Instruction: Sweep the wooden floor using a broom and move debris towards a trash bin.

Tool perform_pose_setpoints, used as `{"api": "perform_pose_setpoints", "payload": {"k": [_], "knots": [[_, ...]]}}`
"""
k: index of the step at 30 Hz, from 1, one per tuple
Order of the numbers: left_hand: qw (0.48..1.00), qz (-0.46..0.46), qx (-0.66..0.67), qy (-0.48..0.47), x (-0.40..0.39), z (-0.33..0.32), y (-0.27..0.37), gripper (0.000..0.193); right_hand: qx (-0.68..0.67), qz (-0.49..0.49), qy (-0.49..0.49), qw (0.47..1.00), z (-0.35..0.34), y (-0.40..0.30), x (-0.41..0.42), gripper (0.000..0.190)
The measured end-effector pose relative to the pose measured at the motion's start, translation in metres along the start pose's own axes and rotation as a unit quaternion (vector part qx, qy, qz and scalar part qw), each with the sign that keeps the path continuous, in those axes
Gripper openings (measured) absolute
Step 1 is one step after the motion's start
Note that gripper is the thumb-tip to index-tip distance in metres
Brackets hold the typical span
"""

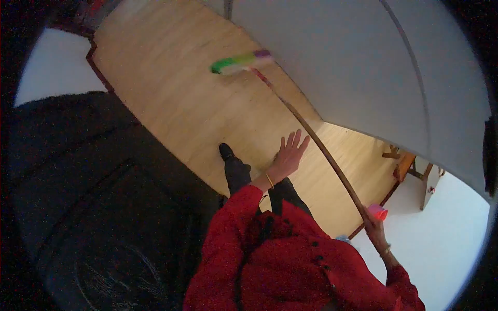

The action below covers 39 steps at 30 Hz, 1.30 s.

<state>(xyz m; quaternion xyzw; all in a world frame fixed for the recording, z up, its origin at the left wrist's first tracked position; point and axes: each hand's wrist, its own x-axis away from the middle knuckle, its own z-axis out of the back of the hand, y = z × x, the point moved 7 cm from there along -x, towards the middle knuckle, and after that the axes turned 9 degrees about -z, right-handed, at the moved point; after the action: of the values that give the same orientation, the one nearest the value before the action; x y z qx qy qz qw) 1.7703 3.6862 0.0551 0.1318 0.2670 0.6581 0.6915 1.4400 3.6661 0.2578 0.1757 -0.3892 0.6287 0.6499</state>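
Observation:
A broom with a long brown handle [323,149] slants across the view. Its head [242,62], green, yellow-green and purple with a pale lower part, is slightly blurred above the light wood-look floor, near the foot of the grey panel. My right hand [374,228] grips the handle towards its near end. Beside that hand shows a bright pink-red thing [378,212], too unclear to name. My left hand [291,158] is spread just left of the handle, with nothing in it. A yellow bangle [269,180] circles the left wrist.
A tall grey panel [350,66] borders the floor [175,77] on the right. Dark, poorly lit surfaces [97,186] fill the left side. An orange-brown wooden piece of furniture [405,166] stands by the white wall [447,241]. My dark shoe [225,151] is on the floor.

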Motion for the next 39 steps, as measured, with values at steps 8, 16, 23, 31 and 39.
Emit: {"api": "perform_pose_setpoints", "payload": {"k": [8,16,23,31,39], "knots": [[0.967,0.133,-0.199,-0.084,-0.002,0.11,-0.235,0.045,-0.28,0.127,-0.318,0.897,-0.205,-0.303,-0.117,0.055],[0.919,0.022,-0.374,-0.119,0.029,0.101,-0.264,0.028,-0.342,0.049,-0.27,0.899,-0.231,-0.278,-0.079,0.046],[0.989,-0.14,0.0,-0.057,0.028,-0.045,0.001,0.009,-0.195,-0.189,-0.082,0.959,-0.11,-0.073,0.028,0.03],[0.935,-0.218,0.245,-0.137,0.026,-0.019,0.202,0.012,-0.077,-0.27,0.031,0.959,0.023,-0.034,0.176,0.032],[0.95,-0.22,0.217,-0.051,0.037,0.039,0.081,0.012,-0.147,-0.202,0.018,0.968,-0.007,-0.073,0.121,0.021]]}}
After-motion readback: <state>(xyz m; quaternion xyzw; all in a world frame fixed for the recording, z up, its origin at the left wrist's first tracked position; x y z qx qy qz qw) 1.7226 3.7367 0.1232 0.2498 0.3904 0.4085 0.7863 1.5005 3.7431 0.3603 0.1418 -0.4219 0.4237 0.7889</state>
